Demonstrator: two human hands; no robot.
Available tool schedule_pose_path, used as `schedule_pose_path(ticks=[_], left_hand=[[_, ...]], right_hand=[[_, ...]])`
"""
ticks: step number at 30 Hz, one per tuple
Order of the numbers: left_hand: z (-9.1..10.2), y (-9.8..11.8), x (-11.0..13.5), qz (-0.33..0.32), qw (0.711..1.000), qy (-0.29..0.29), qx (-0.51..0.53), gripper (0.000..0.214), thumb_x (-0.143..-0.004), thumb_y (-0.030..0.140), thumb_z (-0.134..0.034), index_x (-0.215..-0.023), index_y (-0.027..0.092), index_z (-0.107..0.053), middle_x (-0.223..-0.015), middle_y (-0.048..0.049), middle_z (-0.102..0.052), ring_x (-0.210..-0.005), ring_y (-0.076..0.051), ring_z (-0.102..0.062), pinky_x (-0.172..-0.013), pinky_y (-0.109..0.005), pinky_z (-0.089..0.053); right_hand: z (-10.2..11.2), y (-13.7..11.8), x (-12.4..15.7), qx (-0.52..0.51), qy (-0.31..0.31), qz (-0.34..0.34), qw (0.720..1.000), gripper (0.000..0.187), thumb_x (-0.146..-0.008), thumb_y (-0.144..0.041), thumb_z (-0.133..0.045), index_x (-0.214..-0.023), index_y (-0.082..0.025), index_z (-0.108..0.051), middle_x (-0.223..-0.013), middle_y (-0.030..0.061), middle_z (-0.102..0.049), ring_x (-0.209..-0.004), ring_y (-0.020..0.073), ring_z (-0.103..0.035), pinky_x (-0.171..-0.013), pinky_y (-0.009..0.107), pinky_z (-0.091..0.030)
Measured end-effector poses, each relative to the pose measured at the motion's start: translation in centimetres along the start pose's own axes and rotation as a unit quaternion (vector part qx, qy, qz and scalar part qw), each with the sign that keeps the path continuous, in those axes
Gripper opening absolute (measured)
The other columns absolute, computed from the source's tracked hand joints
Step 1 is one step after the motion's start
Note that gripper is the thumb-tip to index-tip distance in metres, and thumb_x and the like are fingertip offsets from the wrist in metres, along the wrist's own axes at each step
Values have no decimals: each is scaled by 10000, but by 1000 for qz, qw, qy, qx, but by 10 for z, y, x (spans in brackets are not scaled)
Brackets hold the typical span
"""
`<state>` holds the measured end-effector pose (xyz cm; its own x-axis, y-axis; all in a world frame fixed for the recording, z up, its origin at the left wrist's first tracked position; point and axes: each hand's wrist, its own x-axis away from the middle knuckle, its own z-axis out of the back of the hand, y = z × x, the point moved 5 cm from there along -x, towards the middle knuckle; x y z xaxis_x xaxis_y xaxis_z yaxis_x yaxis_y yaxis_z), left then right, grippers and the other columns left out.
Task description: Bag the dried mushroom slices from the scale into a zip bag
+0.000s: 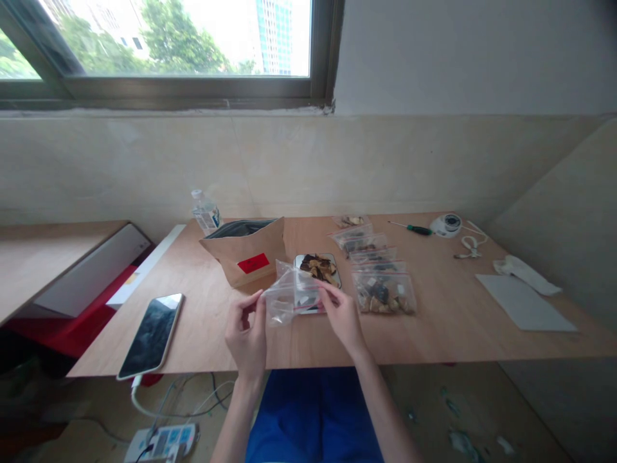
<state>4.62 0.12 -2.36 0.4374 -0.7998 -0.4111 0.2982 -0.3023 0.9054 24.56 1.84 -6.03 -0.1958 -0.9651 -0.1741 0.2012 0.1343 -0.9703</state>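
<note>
A clear zip-lock bag (282, 302) is stretched between my two hands, in front of a small scale. My left hand (247, 331) pinches its left edge. At the other side, my right hand (341, 315) grips the edge with thumb and fingers. The bag looks to have nothing in it. Behind it, dried brown slices (319, 266) lie heaped on the scale (336, 276), whose front part shows through the plastic. A brown kraft paper pouch (263, 247) with a red label stands open-mouthed to the left.
Filled zip-lock bags (385, 296) lie in a row right of the scale. A phone (153, 334) on a charging cable lies at the left. Further off are a water bottle (206, 212), a screwdriver (418, 229), a white dome camera (446, 225) and a pale sheet (525, 305).
</note>
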Motion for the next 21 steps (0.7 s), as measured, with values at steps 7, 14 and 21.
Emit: schedule_pose_path(ticks=[7,14,21], left_hand=[[-11,8,-12,30,999,10,-32,265,-802,410,-598,-846,153,-641,-781,-33,-640,-686,-145,-572,-619,-253,-457],[-20,-1,-12,63,997,35,-17,270,-790,426,-604,-765,158,-584,-723,-9,-591,-643,-129,-525,-601,-244,-424],[-31,-15,-10,100,995,-8,-2,263,-797,426,-592,-752,170,-550,-713,-1,-563,-659,-135,-523,-621,-254,-414]], right_hand=[[9,3,-13,303,189,77,931,503,-876,-478,-458,-1190,-90,-516,-1109,206,-575,-1071,312,-499,-920,507,-389],[-22,21,-25,380,211,14,900,648,-853,-473,-477,-1286,2,-388,-1219,314,-471,-1119,382,-436,-907,520,-343],[-17,33,-22,427,199,-5,882,453,-877,-334,-443,-1211,-31,-485,-1120,257,-534,-1031,358,-467,-848,481,-368]])
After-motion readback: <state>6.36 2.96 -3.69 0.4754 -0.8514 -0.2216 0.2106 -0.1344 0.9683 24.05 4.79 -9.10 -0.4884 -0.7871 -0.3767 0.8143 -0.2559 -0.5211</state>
